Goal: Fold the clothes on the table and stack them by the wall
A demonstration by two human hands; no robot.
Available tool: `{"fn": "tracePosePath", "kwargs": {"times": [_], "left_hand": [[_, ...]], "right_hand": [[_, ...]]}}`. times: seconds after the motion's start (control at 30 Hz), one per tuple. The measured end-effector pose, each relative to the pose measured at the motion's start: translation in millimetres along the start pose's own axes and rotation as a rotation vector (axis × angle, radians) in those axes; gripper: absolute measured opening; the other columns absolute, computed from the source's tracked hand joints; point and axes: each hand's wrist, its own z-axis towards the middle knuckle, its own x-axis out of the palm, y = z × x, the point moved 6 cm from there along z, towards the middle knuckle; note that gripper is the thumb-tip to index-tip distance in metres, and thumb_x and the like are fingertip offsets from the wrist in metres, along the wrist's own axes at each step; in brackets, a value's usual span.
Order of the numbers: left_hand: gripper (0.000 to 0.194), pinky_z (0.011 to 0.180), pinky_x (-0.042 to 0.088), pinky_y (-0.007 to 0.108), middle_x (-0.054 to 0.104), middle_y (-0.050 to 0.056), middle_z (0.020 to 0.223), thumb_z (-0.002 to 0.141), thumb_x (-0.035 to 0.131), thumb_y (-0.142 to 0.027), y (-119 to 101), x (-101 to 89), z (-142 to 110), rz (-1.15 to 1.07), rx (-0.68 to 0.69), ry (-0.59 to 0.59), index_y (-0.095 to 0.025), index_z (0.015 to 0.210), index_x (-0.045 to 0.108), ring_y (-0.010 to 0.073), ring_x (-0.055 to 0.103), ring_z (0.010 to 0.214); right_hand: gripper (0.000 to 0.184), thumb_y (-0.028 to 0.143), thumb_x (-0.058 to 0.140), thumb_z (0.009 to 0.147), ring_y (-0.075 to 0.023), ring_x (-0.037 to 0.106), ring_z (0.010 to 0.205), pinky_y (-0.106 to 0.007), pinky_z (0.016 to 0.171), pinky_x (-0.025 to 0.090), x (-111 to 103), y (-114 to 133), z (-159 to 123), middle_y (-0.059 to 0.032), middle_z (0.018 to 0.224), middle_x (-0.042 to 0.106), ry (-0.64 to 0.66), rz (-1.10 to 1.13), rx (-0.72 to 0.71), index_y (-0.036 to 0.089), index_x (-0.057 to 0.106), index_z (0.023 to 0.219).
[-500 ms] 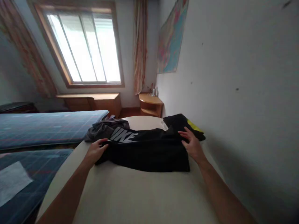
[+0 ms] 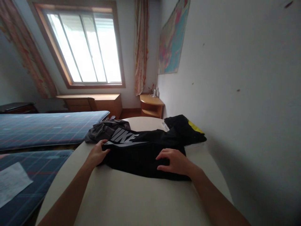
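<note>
A black garment (image 2: 141, 150) with a large white logo lies folded on a pale round table (image 2: 131, 201). My left hand (image 2: 97, 154) grips the garment's left edge, fingers curled on the cloth by the logo. My right hand (image 2: 174, 161) lies flat on the garment's near right part, fingers stretched out toward the left. A second black garment with a yellow patch (image 2: 185, 128) is piled just beyond, against the wall. A grey garment (image 2: 103, 130) is bunched at the table's far left edge.
The white wall (image 2: 235, 94) runs close along the table's right side. Blue plaid beds (image 2: 42, 128) stand to the left, one with a white sheet of paper (image 2: 11, 183). A wooden corner shelf (image 2: 151, 105) and a cabinet (image 2: 94, 102) sit under the window.
My right hand has slid from the garment's far right edge toward me and leftward, onto its near middle. The left hand stays at the left edge.
</note>
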Motion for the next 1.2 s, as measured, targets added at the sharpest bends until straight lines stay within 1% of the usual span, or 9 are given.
{"fn": "tracePosePath", "kwargs": {"times": [0.07,0.17,0.23,0.37,0.67,0.8,0.97,1.07,1.2], "left_hand": [[0.051,0.083,0.052,0.032,0.072,0.012,0.106,0.069,0.068,-0.022,-0.7,-1.1,1.0,-0.001,0.010,-0.011,-0.014,0.119,0.062,0.0264,0.069,0.097],[0.046,0.086,0.052,0.033,0.072,0.011,0.109,0.069,0.068,-0.024,-3.5,-3.1,2.0,-0.029,0.026,-0.028,-0.015,0.115,0.064,0.0261,0.068,0.101],[0.046,0.088,0.052,0.034,0.072,0.011,0.110,0.070,0.067,-0.027,-4.7,-3.8,1.9,-0.053,0.026,-0.034,-0.015,0.114,0.064,0.0263,0.068,0.101],[0.046,0.092,0.051,0.035,0.072,0.012,0.112,0.070,0.066,-0.030,-6.6,-4.5,0.3,-0.062,0.029,-0.042,-0.015,0.114,0.064,0.0272,0.067,0.104],[0.041,0.087,0.053,0.034,0.073,0.011,0.107,0.070,0.065,-0.033,-14.4,-7.8,-2.1,-0.078,0.035,-0.069,-0.016,0.108,0.065,0.0268,0.069,0.099],[0.040,0.090,0.052,0.035,0.073,0.010,0.107,0.070,0.064,-0.034,-16.4,-9.1,-2.2,-0.081,0.060,-0.085,-0.017,0.105,0.066,0.0272,0.068,0.101],[0.040,0.092,0.051,0.035,0.073,0.010,0.109,0.069,0.062,-0.034,-14.4,-8.9,-1.9,-0.079,0.062,-0.078,-0.016,0.105,0.065,0.0268,0.067,0.103],[0.041,0.093,0.051,0.034,0.072,0.011,0.110,0.071,0.062,-0.033,-12.2,-8.8,-1.2,-0.062,0.061,-0.074,-0.016,0.107,0.065,0.0263,0.067,0.104],[0.038,0.089,0.052,0.033,0.073,0.009,0.106,0.073,0.061,-0.029,-9.9,-8.6,-0.1,-0.038,0.062,-0.086,-0.016,0.109,0.065,0.0253,0.068,0.102]], "right_hand": [[0.031,0.046,0.079,0.073,-0.0207,0.065,0.097,-0.030,0.086,0.049,16.9,8.0,4.0,-0.0024,0.109,0.069,0.105,0.015,-0.022,0.027,0.074,0.096],[0.015,0.036,0.073,0.081,-0.0196,0.063,0.100,-0.029,0.087,0.047,29.0,5.7,7.6,-0.0017,0.110,0.069,0.143,0.018,-0.014,0.027,0.075,0.092],[0.013,0.032,0.065,0.088,-0.0189,0.063,0.098,-0.029,0.087,0.047,29.2,-0.8,8.1,-0.0025,0.105,0.070,0.126,0.025,0.003,0.025,0.074,0.094],[0.025,0.035,0.051,0.097,-0.0189,0.065,0.089,-0.029,0.082,0.047,21.8,-17.1,6.4,-0.0050,0.097,0.072,0.076,0.104,0.087,0.021,0.072,0.097],[0.030,0.038,0.044,0.100,-0.0184,0.066,0.078,-0.029,0.074,0.046,20.7,-34.9,6.1,-0.0031,0.087,0.071,-0.012,0.200,0.217,0.020,0.066,0.093],[0.020,0.032,0.051,0.096,-0.0170,0.066,0.081,-0.028,0.075,0.047,18.9,-29.3,5.6,-0.0022,0.092,0.072,-0.023,0.197,0.176,0.021,0.067,0.102],[0.013,0.032,0.066,0.086,-0.0169,0.063,0.082,-0.028,0.078,0.047,19.7,-15.3,4.2,-0.0023,0.088,0.071,0.055,0.133,0.070,0.021,0.072,0.089],[0.016,0.036,0.069,0.085,-0.0181,0.061,0.085,-0.029,0.080,0.047,21.4,-10.5,4.5,-0.0032,0.085,0.070,0.081,0.122,0.024,0.021,0.073,0.084],[0.025,0.040,0.061,0.092,-0.0176,0.061,0.083,-0.029,0.080,0.047,24.7,-8.3,5.0,-0.0047,0.084,0.069,0.110,0.164,0.002,0.019,0.073,0.084]]}}
